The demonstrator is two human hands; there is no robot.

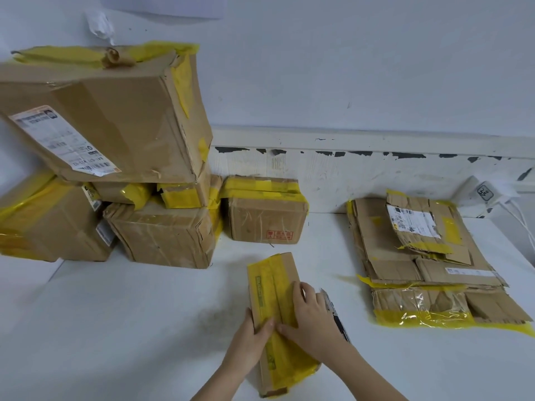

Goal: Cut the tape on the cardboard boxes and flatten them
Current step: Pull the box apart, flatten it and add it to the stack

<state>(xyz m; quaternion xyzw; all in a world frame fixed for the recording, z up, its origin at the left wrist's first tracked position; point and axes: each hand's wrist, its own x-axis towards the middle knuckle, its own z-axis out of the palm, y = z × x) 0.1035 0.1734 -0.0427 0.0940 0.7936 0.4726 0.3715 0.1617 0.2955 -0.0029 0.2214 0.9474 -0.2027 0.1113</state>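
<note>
A long narrow cardboard box [273, 282] wrapped in yellow tape lies on the white table [130, 328] in front of me. My left hand [252, 340] grips its left edge, thumb on top. My right hand [311, 314] lies over the box's right side, fingers spread on the tape. A dark utility knife [335, 316] rests on the table just right of my right hand, partly hidden by it.
Several taped boxes are stacked at the left, the largest [110, 117] tilted on top. A small box [265, 211] stands by the wall. A pile of flattened cardboard [428, 261] lies at the right. A white charger [483, 193] with cables sits behind it.
</note>
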